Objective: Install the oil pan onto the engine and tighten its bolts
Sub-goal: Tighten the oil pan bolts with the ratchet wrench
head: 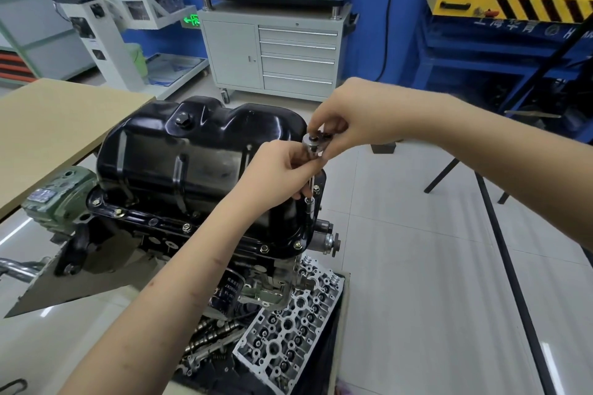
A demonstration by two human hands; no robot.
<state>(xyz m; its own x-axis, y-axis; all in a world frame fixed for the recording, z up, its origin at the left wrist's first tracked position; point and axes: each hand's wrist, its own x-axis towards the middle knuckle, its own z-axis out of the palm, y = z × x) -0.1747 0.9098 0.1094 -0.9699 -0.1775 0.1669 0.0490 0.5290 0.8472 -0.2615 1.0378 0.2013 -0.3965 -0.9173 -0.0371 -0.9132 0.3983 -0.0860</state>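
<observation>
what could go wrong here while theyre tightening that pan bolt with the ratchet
1. The long extension runs down to a flange bolt while both hands grip only near the ratchet head; if it tilts, the socket may slip off and round the bolt.
2. A slip could knock the left hand into the oil pan.
3. A dropped tool could land on the cylinder head below.
</observation>
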